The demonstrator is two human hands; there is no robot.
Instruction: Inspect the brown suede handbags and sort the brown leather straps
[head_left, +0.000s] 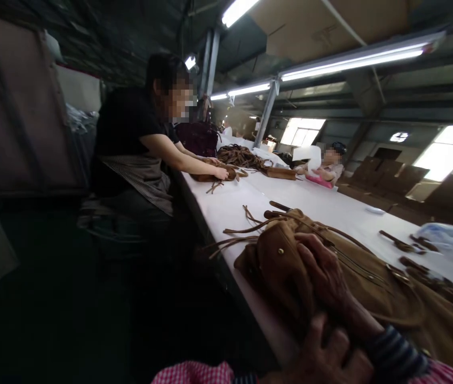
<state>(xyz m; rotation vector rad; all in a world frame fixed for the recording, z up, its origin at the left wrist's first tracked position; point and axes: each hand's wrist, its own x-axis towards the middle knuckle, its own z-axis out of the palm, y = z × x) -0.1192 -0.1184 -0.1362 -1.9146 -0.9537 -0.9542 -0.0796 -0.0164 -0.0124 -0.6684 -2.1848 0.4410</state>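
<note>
A brown bag (354, 250) with a zipper, handles and long thin straps lies along the near side of the white table. My right hand (324, 269) is closed on the bag's end, its fingers bent over the flap beside a small gold stud (281, 250). Lower down, at the bag's near edge, my left hand (326, 354) has its fingers curled against the material; the fingertips are partly hidden and dim. Several thin brown straps (246, 229) stick out past the table edge from the bag's far end.
Across the white table (218, 205), a co-worker (130, 133) on the left handles a brown piece (210, 173). A heap of brown straps (242, 156) lies beyond. Another person (328, 168) sits at the far side. Clear plastic (450, 240) and loose straps (400, 242) are at right.
</note>
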